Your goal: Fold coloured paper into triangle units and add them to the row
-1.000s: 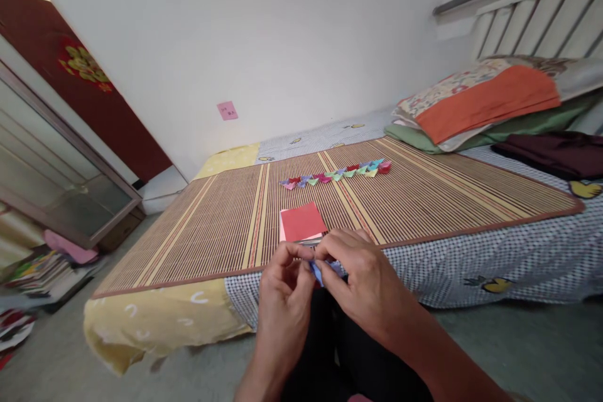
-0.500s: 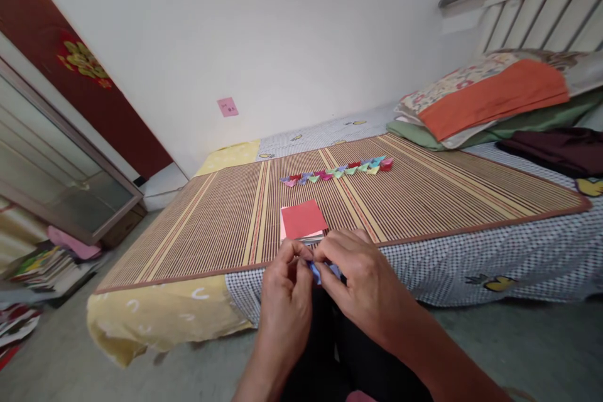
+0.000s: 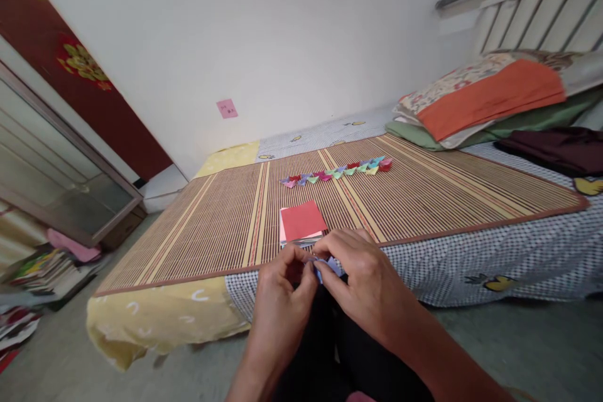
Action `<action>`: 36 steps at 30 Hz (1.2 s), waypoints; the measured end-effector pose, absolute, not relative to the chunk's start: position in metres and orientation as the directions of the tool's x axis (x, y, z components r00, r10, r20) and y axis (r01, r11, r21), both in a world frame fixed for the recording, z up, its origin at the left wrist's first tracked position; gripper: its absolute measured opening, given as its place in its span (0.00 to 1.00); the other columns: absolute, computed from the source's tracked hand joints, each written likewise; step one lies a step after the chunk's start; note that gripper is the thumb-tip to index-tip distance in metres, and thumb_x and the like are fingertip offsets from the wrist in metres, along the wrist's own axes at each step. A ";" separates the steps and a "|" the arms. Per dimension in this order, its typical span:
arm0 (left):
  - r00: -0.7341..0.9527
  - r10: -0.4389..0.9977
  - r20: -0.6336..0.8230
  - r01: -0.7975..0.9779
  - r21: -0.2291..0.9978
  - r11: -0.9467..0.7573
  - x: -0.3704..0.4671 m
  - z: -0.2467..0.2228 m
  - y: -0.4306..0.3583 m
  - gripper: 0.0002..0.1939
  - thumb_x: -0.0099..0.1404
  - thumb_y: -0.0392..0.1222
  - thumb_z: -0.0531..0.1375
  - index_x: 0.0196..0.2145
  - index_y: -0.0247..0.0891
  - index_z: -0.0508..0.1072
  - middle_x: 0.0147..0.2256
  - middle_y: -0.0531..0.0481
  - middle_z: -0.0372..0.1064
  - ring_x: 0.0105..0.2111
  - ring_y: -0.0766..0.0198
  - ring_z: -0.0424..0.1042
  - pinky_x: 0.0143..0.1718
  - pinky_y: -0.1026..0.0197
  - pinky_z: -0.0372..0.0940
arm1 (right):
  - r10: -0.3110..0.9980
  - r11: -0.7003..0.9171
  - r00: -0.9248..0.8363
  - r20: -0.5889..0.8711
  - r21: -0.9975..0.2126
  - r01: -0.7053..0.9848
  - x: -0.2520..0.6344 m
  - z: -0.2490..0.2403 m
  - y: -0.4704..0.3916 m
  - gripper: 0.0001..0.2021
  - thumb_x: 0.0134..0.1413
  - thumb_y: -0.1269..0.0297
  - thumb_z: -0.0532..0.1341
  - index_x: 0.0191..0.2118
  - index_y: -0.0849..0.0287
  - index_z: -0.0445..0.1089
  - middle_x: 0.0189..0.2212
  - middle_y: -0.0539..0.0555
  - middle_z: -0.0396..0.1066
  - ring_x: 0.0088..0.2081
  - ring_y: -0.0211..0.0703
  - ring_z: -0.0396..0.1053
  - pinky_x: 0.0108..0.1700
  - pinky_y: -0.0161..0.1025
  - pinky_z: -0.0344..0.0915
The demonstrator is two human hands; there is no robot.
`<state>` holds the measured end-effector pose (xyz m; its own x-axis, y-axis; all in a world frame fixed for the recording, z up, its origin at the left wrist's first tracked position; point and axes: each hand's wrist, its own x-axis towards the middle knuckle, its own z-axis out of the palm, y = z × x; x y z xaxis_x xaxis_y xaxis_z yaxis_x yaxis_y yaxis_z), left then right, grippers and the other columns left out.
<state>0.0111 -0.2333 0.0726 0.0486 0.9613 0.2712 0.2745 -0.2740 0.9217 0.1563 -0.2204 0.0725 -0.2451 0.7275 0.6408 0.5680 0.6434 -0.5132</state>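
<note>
Between my fingertips is a small piece of folded blue paper (image 3: 328, 269), mostly covered by the fingers. My left hand (image 3: 282, 295) pinches its left side with thumb and index finger. On the other side my right hand (image 3: 365, 276) grips it the same way, the knuckles bent over it. Both hands are close together above my lap, at the bed's front edge. Just beyond them a stack of square paper (image 3: 304, 221) lies on the mat, a red sheet on top. Farther back, several folded paper pieces (image 3: 336, 172) in mixed colours form a slanting row.
A striped woven mat (image 3: 202, 220) covers much of the bed, over a checked sheet (image 3: 452, 264). Pillows (image 3: 490, 100) and dark folded cloth (image 3: 556, 147) lie at the right. Books (image 3: 44, 270) are piled at the left beside a glass-fronted cabinet (image 3: 66, 157).
My left thumb has shifted right, nearer the right fingertips, and a little more of the blue paper shows. The row and the stack lie as before.
</note>
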 end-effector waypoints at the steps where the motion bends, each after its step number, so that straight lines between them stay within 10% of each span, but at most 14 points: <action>1: 0.028 0.958 0.284 0.283 0.917 -0.280 0.012 0.073 -0.233 0.05 0.66 0.36 0.58 0.31 0.39 0.70 0.27 0.55 0.69 0.29 0.65 0.69 0.33 0.65 0.64 | 0.742 0.622 -0.235 0.627 -0.516 0.589 0.156 0.074 -0.221 0.09 0.54 0.80 0.63 0.33 0.59 0.67 0.32 0.51 0.70 0.37 0.46 0.66 0.42 0.43 0.58; 11: 0.007 0.918 0.396 0.527 0.779 -0.340 0.017 0.081 -0.239 0.08 0.67 0.35 0.57 0.31 0.39 0.74 0.29 0.53 0.72 0.29 0.65 0.72 0.34 0.64 0.65 | 0.750 0.592 -0.226 0.622 -0.480 0.647 0.154 0.078 -0.221 0.10 0.53 0.80 0.60 0.29 0.59 0.62 0.31 0.53 0.66 0.36 0.47 0.63 0.39 0.43 0.57; 36: 0.012 0.907 0.420 0.430 0.817 -0.384 0.015 0.082 -0.234 0.10 0.66 0.31 0.58 0.37 0.39 0.80 0.35 0.50 0.76 0.37 0.61 0.74 0.40 0.61 0.67 | 0.761 0.616 -0.191 0.621 -0.597 0.513 0.155 0.071 -0.222 0.09 0.56 0.80 0.56 0.33 0.58 0.61 0.33 0.53 0.66 0.36 0.45 0.65 0.39 0.43 0.62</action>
<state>0.0146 -0.2343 0.0816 0.0122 0.9073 0.4203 0.4301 -0.3842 0.8169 0.1547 -0.2224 0.0710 -0.1908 0.7605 0.6207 0.5131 0.6163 -0.5974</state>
